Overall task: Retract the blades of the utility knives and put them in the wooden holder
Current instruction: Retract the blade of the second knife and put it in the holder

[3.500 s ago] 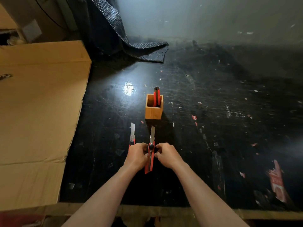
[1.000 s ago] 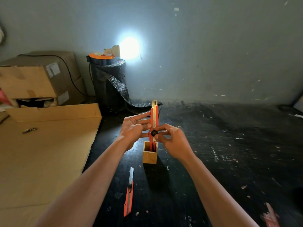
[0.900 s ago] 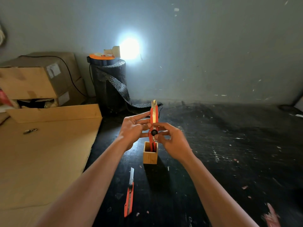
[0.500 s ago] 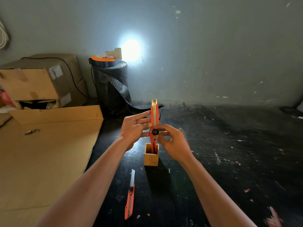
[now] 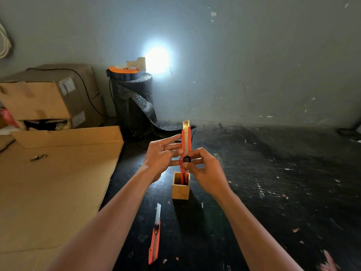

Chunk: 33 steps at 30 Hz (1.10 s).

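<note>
I hold a red utility knife [image 5: 186, 139] upright in front of me, above the wooden holder [image 5: 180, 187]. My left hand [image 5: 161, 158] pinches its body from the left with the other fingers spread. My right hand [image 5: 205, 169] has thumb and fingers on the black lock knob. Only a short tip of blade shows at the knife's top. Another red knife stands inside the holder, partly hidden behind the one I hold. A third red knife [image 5: 155, 238] lies on the black table in front of the holder, its blade extended and pointing away from me.
A large cardboard sheet [image 5: 54, 182] covers the left of the black table [image 5: 273, 182]. Cardboard boxes [image 5: 48, 94] and a dark roll of bubble wrap [image 5: 132, 104] with an orange reel and a bright lamp stand by the wall. Small scraps litter the table.
3.5 s ago the knife was low near the table with its blade out; it is now raised upright with the blade mostly drawn in. Over the last second my hands barely moved.
</note>
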Motion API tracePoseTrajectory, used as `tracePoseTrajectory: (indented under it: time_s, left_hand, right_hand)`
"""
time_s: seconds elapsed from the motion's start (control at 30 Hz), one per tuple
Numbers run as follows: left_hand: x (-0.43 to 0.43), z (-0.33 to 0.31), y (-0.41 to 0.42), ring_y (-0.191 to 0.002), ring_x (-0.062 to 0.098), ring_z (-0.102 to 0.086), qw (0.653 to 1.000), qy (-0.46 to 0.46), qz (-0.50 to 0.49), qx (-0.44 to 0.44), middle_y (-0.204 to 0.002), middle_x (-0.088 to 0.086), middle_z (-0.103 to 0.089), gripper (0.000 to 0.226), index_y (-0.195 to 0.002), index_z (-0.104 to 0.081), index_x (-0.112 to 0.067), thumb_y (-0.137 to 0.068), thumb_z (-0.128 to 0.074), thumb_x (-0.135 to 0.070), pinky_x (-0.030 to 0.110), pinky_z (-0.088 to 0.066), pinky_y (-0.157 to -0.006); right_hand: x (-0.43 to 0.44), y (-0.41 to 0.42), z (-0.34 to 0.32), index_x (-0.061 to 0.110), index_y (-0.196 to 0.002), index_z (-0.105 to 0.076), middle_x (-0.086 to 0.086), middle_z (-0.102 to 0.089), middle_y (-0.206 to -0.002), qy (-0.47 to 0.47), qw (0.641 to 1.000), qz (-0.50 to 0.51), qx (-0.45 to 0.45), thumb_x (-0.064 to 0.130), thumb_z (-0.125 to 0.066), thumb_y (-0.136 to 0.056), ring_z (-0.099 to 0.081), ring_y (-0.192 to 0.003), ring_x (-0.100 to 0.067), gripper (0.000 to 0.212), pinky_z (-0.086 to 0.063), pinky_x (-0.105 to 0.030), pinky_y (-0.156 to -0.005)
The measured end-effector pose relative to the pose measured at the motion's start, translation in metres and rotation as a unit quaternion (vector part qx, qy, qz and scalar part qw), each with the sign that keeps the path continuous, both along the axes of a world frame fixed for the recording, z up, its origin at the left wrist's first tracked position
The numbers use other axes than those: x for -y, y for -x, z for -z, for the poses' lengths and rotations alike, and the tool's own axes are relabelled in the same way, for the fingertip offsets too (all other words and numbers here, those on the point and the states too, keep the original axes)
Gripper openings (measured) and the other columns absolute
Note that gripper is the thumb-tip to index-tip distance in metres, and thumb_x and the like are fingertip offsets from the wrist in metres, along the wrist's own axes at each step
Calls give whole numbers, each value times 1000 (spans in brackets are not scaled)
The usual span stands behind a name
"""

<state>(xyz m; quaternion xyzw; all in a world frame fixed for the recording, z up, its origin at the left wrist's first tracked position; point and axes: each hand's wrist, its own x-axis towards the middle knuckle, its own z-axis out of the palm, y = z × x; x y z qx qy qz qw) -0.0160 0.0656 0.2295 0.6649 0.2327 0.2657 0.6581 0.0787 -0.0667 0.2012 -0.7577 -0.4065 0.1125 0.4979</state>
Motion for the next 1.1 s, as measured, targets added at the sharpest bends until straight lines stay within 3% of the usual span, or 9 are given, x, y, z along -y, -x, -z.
tracePoseTrajectory:
  time_s: [0.27,0.4,0.5,0.7,0.83,1.0,1.1]
  left_hand:
    - [-2,6,-1,-81,6,-79,1000,5,4,2,-86,-14,-81,50,-134,-65,-15,-92,-64,12,24,-62,-60]
    - [-5,7,-2,-81,8,-80,1000,8,8,4,-86,-14,-81,49,-134,-65,-15,-92,-64,12,24,-62,-60]
    - [-7,10,-2,-81,7,-79,1000,12,14,0,-84,-15,-81,49,-132,-66,-17,-93,-63,13,25,-62,-60]
    - [-16,24,-3,-80,4,-79,1000,12,16,-3,-85,-17,-80,50,-134,-64,-16,-94,-62,12,24,-61,-59]
    - [-24,37,-3,-88,13,-80,999,34,24,-9,-93,-7,-82,50,-135,-64,-14,-93,-61,14,29,-63,-64]
    - [-32,62,-8,-91,23,-80,996,74,37,-27,-103,8,-81,51,-133,-65,-10,-91,-61,18,35,-65,-67]
    - [-36,73,-16,-82,19,-81,996,74,34,-28,-95,4,-82,47,-129,-67,-10,-91,-62,16,31,-64,-64]
  right_hand:
    - [3,-4,3,38,-114,-65,12,-69,-117,4,999,-36,12,16,-70,-95,-66,-106,-9,30,-58,-38,-94]
    - [-2,-4,4,37,-105,-61,21,-65,-104,8,1000,-26,6,19,-71,-94,-65,-99,-5,24,-59,-41,-94]
    - [-7,-3,9,34,-102,-59,18,-65,-102,1,1000,-7,-10,24,-73,-92,-68,-101,-11,19,-60,-44,-91]
    - [-15,-2,20,28,-101,-59,13,-66,-104,7,1000,3,2,25,-74,-91,-67,-100,-11,18,-58,-33,-87]
    - [-24,-10,25,28,-103,-61,12,-69,-105,-7,1000,2,-23,35,-73,-90,-69,-100,-10,19,-58,-27,-82]
    - [-44,-30,27,23,-134,-56,4,-72,-109,-23,998,15,-58,31,-73,-93,-73,-93,-9,45,-63,-28,-77]
    - [-58,-43,33,14,-134,-60,-3,-75,-101,-27,999,10,-42,21,-72,-94,-76,-82,-13,42,-65,-31,-71]
